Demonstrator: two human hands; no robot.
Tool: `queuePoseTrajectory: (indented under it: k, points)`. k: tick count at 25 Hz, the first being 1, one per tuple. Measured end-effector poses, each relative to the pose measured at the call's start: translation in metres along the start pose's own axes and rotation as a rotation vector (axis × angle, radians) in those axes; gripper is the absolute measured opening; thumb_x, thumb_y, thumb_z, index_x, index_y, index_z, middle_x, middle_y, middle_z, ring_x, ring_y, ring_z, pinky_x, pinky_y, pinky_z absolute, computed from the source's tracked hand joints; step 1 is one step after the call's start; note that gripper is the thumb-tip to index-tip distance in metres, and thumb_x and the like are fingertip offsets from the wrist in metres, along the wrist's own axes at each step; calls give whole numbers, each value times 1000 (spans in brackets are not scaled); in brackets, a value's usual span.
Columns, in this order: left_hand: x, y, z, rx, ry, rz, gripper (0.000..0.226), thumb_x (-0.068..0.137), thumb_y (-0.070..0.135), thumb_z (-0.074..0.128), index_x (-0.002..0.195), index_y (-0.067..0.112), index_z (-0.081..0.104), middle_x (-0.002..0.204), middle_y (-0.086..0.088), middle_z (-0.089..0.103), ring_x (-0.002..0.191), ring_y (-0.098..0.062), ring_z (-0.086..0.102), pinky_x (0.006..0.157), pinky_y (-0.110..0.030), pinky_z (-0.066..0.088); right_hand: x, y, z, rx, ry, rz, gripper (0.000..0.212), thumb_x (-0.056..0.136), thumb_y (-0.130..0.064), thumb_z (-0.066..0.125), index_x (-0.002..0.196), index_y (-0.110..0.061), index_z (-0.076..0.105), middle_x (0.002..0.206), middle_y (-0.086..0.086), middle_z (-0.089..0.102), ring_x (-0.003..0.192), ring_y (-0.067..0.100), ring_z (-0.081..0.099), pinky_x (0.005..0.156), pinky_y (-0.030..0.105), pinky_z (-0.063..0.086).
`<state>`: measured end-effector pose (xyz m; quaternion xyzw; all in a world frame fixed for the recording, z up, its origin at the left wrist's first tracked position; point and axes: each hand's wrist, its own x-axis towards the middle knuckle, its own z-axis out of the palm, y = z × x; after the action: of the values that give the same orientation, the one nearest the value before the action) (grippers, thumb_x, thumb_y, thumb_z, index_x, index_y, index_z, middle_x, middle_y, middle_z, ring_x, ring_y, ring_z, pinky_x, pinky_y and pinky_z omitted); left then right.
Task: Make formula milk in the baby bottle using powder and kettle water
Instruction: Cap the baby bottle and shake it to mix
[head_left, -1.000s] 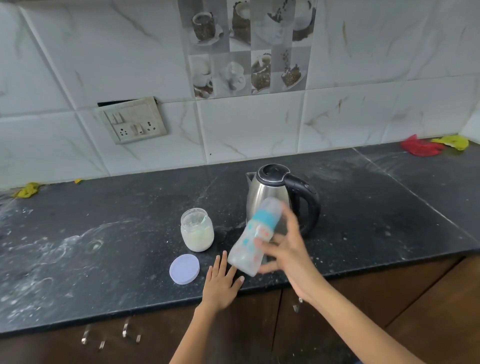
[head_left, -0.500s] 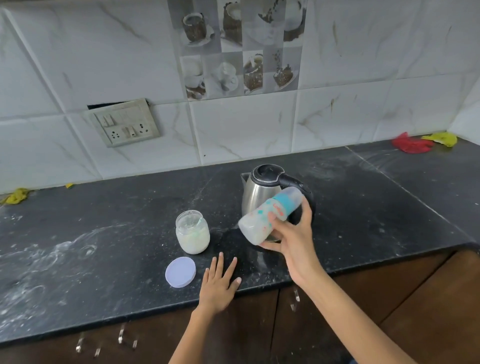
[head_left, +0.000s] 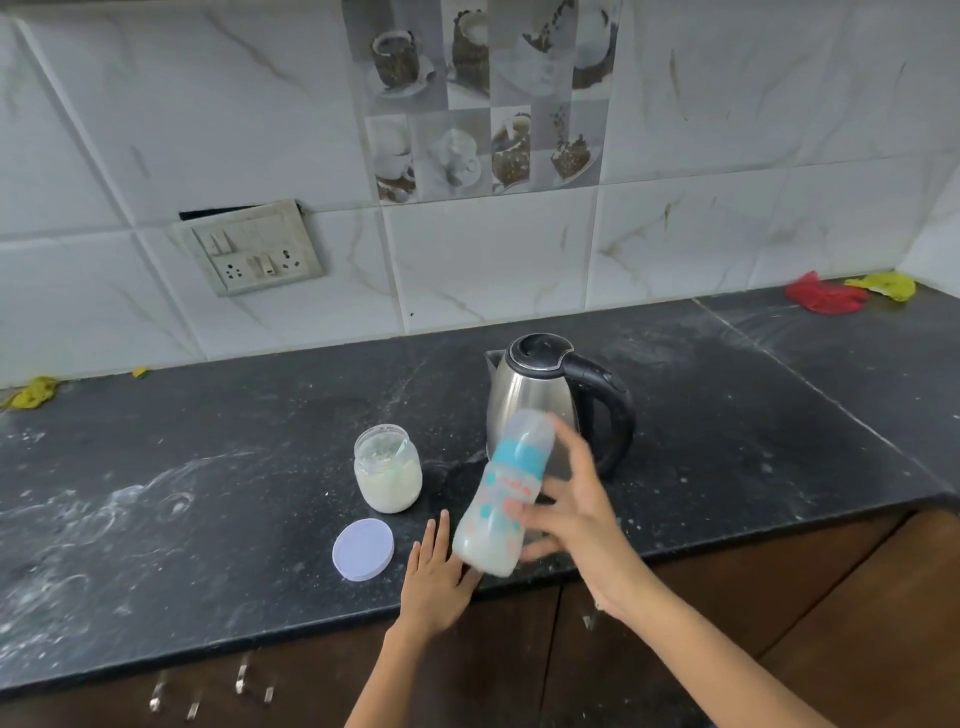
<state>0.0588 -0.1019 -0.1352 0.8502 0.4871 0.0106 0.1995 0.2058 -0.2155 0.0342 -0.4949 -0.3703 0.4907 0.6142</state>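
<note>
My right hand grips a capped baby bottle with a blue collar and milky liquid inside, held tilted in the air above the counter's front edge, cap end up toward the kettle; it is motion-blurred. Flat on the black counter, fingers spread, rests my left hand, just left of the bottle's base. A steel kettle with a black lid and handle stands behind the bottle. An open glass jar of white powder stands to the left, its lilac lid lying in front of it.
The counter carries white powder smears at the left. A switch and socket plate sits on the tiled wall. Red and yellow cloths lie at the far right corner, a yellow scrap at far left. Wooden cabinet doors run below the counter.
The bottle has swung from nearly sideways in front of the kettle down to a steeper tilt with its base low near my left hand. My left hand has stayed flat.
</note>
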Motion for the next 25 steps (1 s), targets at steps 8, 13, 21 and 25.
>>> queuePoseTrajectory:
  k: [8, 13, 21, 25]
  points:
    - [-6, 2, -4, -170, 78, 0, 71, 96, 38, 47, 150, 15, 7, 160, -8, 0, 148, -21, -5, 120, -35, -3, -1, 7, 6, -12, 13, 26, 85, 77, -3, 75, 136, -49, 34, 117, 7, 69, 102, 27, 70, 74, 57, 59]
    - [-4, 3, -3, -186, 61, -11, 66, 96, 38, 44, 150, 21, 10, 160, -6, 4, 148, -21, 0, 121, -36, 2, -1, 8, 9, 32, 48, 63, 87, 76, -3, 77, 136, -50, 34, 111, 2, 72, 100, 23, 71, 69, 48, 61]
    - [0, 0, -1, 12, -2, 22, 57, 99, 49, 25, 148, 37, -2, 159, -2, -17, 146, -21, -18, 119, -39, -6, 4, 8, 6, 272, 101, 291, 48, 65, -28, 74, 109, -14, 64, 101, 9, 71, 95, 24, 71, 86, 43, 56]
    - [-1, 0, -2, 31, -16, 25, 57, 99, 48, 25, 148, 35, -1, 158, -2, -18, 146, -21, -18, 119, -40, -6, 7, 9, -3, 296, 73, 328, 41, 86, -17, 64, 126, -16, 53, 116, 13, 67, 106, 28, 67, 86, 41, 56]
